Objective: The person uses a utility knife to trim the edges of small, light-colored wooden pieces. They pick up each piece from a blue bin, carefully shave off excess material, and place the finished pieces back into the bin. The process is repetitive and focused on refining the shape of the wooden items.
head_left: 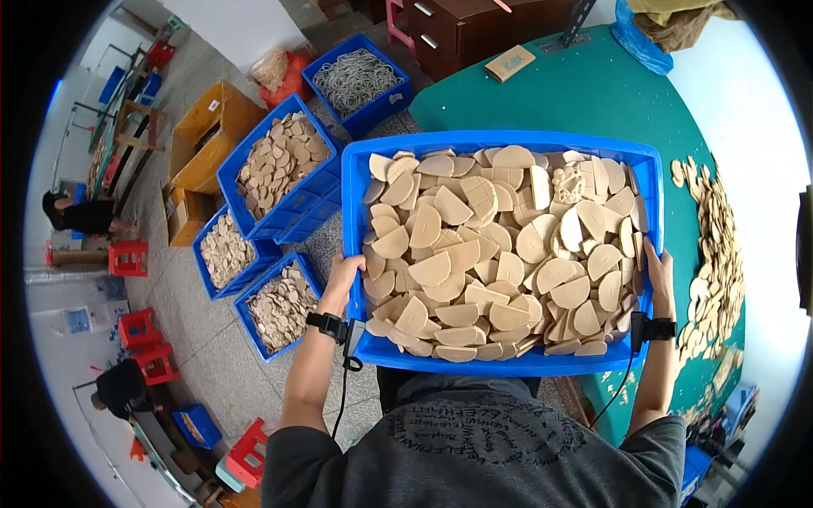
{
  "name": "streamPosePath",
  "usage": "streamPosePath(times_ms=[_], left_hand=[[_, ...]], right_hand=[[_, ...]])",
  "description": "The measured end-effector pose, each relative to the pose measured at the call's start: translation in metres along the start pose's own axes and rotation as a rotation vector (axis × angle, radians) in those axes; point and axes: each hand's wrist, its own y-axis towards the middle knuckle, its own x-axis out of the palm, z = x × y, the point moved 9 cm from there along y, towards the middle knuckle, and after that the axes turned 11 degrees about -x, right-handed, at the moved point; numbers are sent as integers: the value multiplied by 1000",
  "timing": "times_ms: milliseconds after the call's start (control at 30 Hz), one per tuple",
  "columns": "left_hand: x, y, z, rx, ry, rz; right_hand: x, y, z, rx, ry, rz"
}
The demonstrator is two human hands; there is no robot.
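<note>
A large blue plastic crate (508, 140) is in front of my body, held level between my two hands. It is filled with many flat, tan, half-round wooden-looking pieces (461, 254), and a small cluster of pale curly bits (568, 183) lies on top toward the far right. My left hand (345, 275) grips the crate's left side, its thumb curled over the rim. On the opposite side my right hand (660, 273) is closed around the right rim, with the fingers mostly hidden. Black straps with cables are on both wrists.
A green table (474, 100) runs behind and right of the crate, with a heap of tan pieces (716, 262) and a small box (510, 63). At left on the floor are blue crates of pieces (284, 161), a crate of grey rings (356, 80), cardboard boxes (216, 127) and red stools (140, 328).
</note>
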Motion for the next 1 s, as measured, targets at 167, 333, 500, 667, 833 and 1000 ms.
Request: streamPosePath(times_ms=[167,333,500,667,833,1000], left_hand=[[-2,-1,-4,-68,-15,38],[-45,-13,-42,-204,42,125],[-125,11,-137,-263,33,386],[-162,-1,-163,-349,183,436],[-141,32,-180,-385,221,299],[-108,113,-222,-415,224,122]], right_hand=[[-13,-15,-14,36,-107,52],[18,-47,22,174,26,-5],[176,-73,116,252,186,-147],[207,-110,128,337,145,-216],[209,-142,150,424,93,-191],[206,-169,167,525,145,-71]])
